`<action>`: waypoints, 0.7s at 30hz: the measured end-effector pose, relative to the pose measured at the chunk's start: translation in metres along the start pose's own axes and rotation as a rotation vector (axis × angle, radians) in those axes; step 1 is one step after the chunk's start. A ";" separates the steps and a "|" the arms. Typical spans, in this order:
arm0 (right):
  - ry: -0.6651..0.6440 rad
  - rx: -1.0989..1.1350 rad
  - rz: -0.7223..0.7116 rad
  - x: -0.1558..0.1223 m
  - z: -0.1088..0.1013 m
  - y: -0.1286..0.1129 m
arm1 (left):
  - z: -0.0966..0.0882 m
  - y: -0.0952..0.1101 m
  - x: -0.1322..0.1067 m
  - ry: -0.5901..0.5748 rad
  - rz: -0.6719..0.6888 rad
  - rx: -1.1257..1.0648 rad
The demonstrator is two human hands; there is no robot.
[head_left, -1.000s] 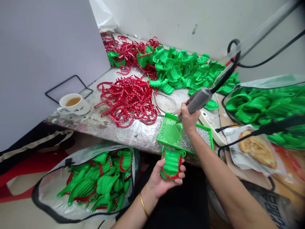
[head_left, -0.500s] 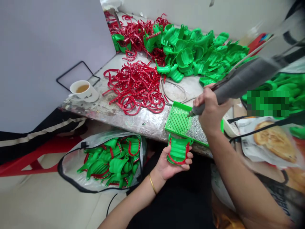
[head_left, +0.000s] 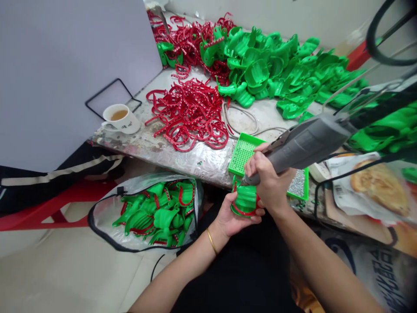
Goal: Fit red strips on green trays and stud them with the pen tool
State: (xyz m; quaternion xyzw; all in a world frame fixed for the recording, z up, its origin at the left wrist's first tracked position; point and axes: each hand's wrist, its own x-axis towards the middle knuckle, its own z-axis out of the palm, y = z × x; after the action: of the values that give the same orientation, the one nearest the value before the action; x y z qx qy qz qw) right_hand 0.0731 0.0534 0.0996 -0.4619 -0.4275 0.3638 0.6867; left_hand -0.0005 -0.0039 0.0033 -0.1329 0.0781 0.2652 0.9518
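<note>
In my left hand (head_left: 233,215) rests a curved green plastic piece (head_left: 246,201) with a red strip along its rim, held just past the table's front edge. My right hand (head_left: 270,180) is wrapped round a grey electric screwdriver (head_left: 309,139). Its tip points down at the upper left of the green piece, by the red strip; whether it touches a screw I cannot tell. Behind my hands lies a green perforated tray (head_left: 243,152) with small silvery screws (head_left: 298,182) at its right side, partly covered by my right hand.
Red strips (head_left: 192,113) lie heaped mid-table, green pieces (head_left: 260,65) behind. A cup of tea (head_left: 120,119) stands at the left table edge. Below is a clear bag (head_left: 107,221) of red-rimmed green pieces. Wrapped bread (head_left: 378,184) lies right; a cable (head_left: 250,115) loops near the tray.
My right hand has brought the screwdriver from over the tray down and left to the green piece. My left hand keeps holding the piece. The view has shifted slightly.
</note>
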 end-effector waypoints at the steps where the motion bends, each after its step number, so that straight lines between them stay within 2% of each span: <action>1: 0.005 -0.001 0.007 0.000 0.000 0.001 | -0.001 0.000 0.000 0.001 0.003 -0.001; 12: 0.011 0.017 0.016 -0.006 0.000 0.013 | -0.005 0.001 0.001 0.131 0.027 0.016; 18: 0.073 -0.032 0.004 -0.011 0.004 0.013 | -0.008 0.000 0.001 0.113 0.045 -0.002; 21: 0.095 -0.086 0.030 -0.015 0.008 0.013 | -0.011 0.001 0.001 0.140 0.040 -0.020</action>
State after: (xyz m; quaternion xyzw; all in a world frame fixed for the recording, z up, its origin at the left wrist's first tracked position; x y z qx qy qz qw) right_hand 0.0587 0.0464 0.0855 -0.5141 -0.4028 0.3329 0.6802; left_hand -0.0013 -0.0055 -0.0079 -0.1589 0.1446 0.2747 0.9372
